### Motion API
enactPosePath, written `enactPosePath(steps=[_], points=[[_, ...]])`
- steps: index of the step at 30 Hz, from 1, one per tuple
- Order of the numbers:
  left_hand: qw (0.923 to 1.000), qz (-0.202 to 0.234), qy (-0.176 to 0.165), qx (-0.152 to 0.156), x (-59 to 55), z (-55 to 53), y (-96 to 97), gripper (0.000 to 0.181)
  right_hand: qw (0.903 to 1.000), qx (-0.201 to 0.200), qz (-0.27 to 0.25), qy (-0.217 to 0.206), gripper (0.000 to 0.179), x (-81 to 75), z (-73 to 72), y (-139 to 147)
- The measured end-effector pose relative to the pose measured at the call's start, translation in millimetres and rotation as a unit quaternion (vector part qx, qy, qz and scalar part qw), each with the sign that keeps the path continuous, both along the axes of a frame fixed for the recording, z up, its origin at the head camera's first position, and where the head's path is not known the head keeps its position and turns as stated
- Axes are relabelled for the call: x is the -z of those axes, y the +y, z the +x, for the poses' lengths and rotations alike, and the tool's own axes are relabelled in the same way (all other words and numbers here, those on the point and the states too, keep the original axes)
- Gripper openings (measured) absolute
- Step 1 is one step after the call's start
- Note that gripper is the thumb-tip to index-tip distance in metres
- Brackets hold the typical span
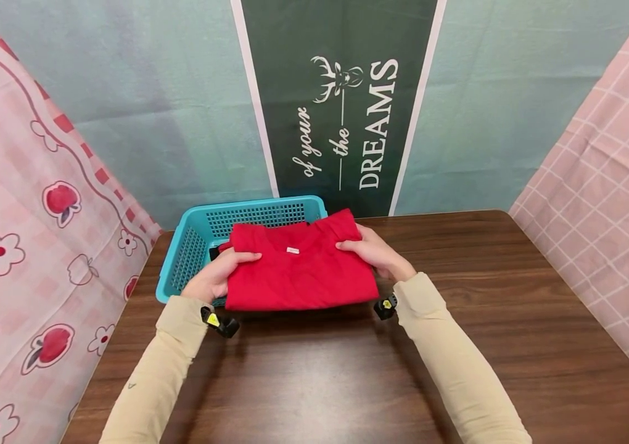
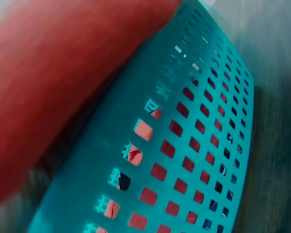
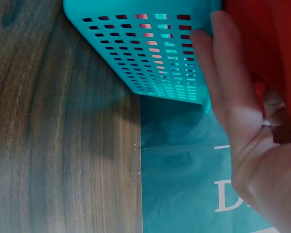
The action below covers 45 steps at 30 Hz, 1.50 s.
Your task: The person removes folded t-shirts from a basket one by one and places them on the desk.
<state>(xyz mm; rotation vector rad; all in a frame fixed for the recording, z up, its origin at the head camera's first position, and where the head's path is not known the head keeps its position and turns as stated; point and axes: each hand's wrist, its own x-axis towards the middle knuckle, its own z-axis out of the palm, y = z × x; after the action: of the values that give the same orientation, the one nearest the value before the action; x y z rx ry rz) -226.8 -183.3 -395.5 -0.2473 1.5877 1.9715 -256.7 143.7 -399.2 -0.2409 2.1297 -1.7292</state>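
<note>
Both hands hold a folded red T-shirt by its two sides, its collar and small white label facing up. The left hand grips the left side, thumb on top. At the right side the right hand pinches the cloth, thumb on top and fingers underneath. The shirt hangs over the front and right part of a blue plastic basket, hiding much of it. In the right wrist view, fingers of the right hand extend beside the basket. A blurred red shape fills the left wrist view's upper left.
Something black shows inside the basket, mostly covered. The basket stands at the back left of a brown wooden table. A green printed cloth hangs behind, with pink curtains at the left and right.
</note>
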Motion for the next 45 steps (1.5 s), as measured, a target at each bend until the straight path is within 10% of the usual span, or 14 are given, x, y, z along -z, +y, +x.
enactPosePath(steps=[17, 45], points=[[0.9978, 0.066, 0.0, 0.008, -9.2, 2.0, 14.4, 0.056, 0.995, 0.029, -0.073, -0.062, 0.05, -4.3, 3.4, 20.1], [0.9959, -0.007, 0.089, -0.016, -8.9, -1.9, 64.5, 0.04, 0.9916, 0.077, -0.103, -0.017, 0.051, -7.2, 12.3, 65.3]])
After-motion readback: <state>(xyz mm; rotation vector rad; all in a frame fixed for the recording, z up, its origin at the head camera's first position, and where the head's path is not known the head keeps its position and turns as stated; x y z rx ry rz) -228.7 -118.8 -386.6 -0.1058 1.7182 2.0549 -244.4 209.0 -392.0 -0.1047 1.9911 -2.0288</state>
